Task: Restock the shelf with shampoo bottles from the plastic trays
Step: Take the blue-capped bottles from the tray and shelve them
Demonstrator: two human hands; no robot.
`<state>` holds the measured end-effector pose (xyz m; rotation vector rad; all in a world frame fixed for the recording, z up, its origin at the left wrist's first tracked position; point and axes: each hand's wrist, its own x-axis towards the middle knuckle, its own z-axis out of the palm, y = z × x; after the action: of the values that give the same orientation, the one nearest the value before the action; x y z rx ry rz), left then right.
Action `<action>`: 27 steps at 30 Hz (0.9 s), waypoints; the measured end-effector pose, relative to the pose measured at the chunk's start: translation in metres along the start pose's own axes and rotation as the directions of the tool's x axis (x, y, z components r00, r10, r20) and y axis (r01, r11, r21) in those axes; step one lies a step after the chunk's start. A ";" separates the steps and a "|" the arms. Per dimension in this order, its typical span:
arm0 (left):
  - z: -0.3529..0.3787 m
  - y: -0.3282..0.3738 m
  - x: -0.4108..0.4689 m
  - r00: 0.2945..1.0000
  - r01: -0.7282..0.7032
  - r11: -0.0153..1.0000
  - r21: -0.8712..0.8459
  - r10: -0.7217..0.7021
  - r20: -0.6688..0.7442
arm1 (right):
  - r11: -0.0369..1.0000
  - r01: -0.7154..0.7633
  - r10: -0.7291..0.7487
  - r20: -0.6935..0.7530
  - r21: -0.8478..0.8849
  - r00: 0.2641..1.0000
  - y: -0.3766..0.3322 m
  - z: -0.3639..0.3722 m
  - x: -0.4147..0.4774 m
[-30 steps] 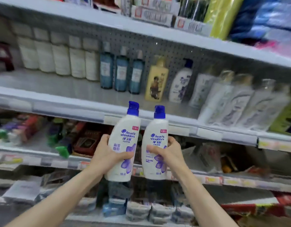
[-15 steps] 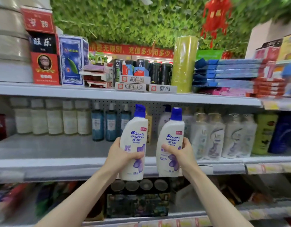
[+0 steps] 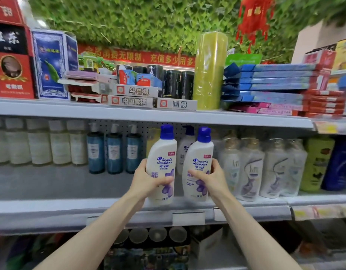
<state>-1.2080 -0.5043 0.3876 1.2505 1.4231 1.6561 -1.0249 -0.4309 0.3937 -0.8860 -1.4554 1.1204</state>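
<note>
I hold two white shampoo bottles with blue caps, upright and side by side. My left hand (image 3: 148,181) grips the left shampoo bottle (image 3: 162,152) around its lower body. My right hand (image 3: 212,180) grips the right shampoo bottle (image 3: 200,154) the same way. Both bottles hang over the front part of the grey shelf (image 3: 51,184), their bases near its front lip. Directly behind them stands another white bottle with a dark blue cap (image 3: 185,147). No plastic tray is in view.
Three blue pump bottles (image 3: 113,151) stand left of my bottles, with white bottles (image 3: 51,145) further left. Pale bottles (image 3: 252,168) crowd the right. The upper shelf board (image 3: 148,114) hangs just above the caps. A wide bare stretch of shelf lies at the left front.
The view has tilted up from the lower shelves to this shelf. Both hands have carried the bottles forward and slightly right, closer to the shelf.
</note>
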 end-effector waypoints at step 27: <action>0.035 -0.034 0.065 0.996 0.048 0.990 -0.134 -0.058 -0.068 | 0.983 -0.181 0.175 0.123 0.035 0.977 0.074 0.010 0.116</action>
<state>-1.2038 -0.4254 0.3708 1.0804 1.3535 1.7445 -1.0583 -0.3029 0.3564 -0.9449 -1.4628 1.3554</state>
